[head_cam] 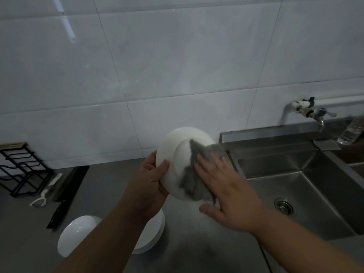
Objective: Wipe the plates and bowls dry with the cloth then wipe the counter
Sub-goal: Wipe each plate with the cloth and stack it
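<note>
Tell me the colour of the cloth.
Grey; the cloth shows in the head view, pressed on a white plate.

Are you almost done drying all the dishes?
Not yet. The left hand holds a white plate up while the right hand presses the grey cloth against its underside. A bowl and stacked dishes sit on the counter; whether they're dry can't be told. The counter wipe remains.

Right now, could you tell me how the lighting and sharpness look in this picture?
Head view: dim, bluish light; right hand and grey cloth smeared by motion blur; plate bright; glare streak on wall tiles; wide-angle bending at edges.
</note>
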A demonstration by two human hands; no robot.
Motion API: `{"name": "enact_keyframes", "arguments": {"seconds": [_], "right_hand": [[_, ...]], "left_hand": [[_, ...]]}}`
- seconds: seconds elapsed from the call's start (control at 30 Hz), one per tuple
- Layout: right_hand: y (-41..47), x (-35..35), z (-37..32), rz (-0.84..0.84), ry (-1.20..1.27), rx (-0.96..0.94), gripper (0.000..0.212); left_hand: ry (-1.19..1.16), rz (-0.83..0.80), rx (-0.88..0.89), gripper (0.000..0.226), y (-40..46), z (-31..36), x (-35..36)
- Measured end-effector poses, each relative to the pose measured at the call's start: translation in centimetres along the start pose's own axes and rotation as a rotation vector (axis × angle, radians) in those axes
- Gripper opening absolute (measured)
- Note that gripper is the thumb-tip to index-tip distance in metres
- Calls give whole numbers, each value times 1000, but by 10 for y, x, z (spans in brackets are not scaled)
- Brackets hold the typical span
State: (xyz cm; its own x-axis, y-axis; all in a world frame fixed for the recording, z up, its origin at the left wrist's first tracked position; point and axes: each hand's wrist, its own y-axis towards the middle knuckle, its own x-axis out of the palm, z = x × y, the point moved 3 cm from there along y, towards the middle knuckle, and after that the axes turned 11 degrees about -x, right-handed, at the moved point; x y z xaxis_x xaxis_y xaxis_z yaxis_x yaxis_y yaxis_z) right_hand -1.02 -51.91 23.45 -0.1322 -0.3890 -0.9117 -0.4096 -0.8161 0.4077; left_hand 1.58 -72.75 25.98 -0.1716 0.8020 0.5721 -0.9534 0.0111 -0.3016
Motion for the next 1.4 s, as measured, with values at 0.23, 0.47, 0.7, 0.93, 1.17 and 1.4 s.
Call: {"name": "enact_keyframes", "arguments": {"seconds": [0.23, 0.47, 0.7, 0.93, 1.17, 1.4], "right_hand": [[10, -5, -21, 121, 29, 171, 94], [-3, -20, 2, 392, 194, 288, 57], [39, -49, 35, 233, 135, 113, 64], [6, -15, -9, 301, 163, 207, 72], [31, -53, 32, 368, 279, 302, 75], [8, -15, -29, 486, 443, 414, 77]], "left_hand": [[-9, -1, 12, 48, -2, 2, 6], [6, 3, 8, 48, -8, 7, 5], [30, -75, 21, 48, -13, 12, 11], [-80, -16, 63, 50, -11, 14, 7], [-63, -37, 79, 52, -17, 11, 21], [-153, -2, 151, 49, -12, 11, 33]]}}
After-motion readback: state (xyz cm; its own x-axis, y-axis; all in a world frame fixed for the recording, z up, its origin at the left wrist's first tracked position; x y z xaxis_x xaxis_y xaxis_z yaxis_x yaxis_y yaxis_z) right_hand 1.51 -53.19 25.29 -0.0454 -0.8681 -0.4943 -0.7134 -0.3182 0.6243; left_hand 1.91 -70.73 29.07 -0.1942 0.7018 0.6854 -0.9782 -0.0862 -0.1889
